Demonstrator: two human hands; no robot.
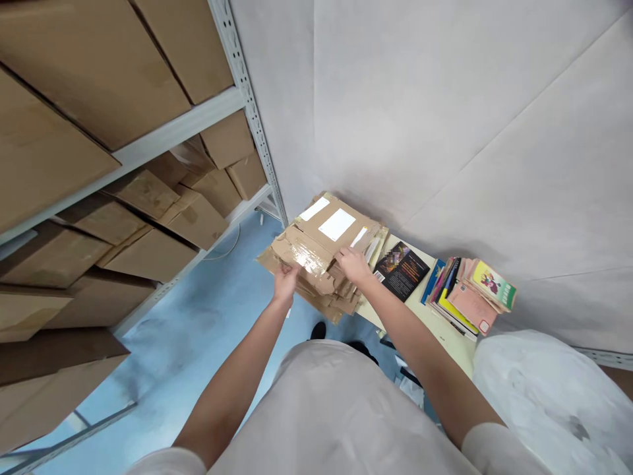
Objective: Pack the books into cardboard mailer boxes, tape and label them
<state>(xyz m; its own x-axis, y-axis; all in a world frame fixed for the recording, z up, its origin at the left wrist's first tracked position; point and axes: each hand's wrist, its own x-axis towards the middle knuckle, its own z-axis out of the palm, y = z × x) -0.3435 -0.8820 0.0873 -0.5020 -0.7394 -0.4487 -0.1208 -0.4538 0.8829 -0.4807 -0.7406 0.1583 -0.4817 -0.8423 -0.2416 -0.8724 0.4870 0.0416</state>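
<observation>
A flattened cardboard box (pixel 316 231) with white labels and shiny clear tape lies on top of a pile of flattened cardboard (pixel 326 307). My left hand (pixel 285 280) grips the near left edge of the top sheet, its fingers closed on the cardboard. My right hand (pixel 354 265) is closed on the near right edge of the same sheet, knuckles up. The fingertips of both hands are partly hidden by the cardboard. To the right of the pile, a black book (pixel 401 272) lies flat on the cream table (pixel 448 336).
Several books and booklets (pixel 469 297) are stacked further right on the table. A large white plastic bag (pixel 554 396) bulges at the lower right. Metal shelving (pixel 188 125) packed with cardboard boxes (pixel 148 257) stands at left over a blue floor (pixel 198 330). A pale wall (pixel 420 119) is behind.
</observation>
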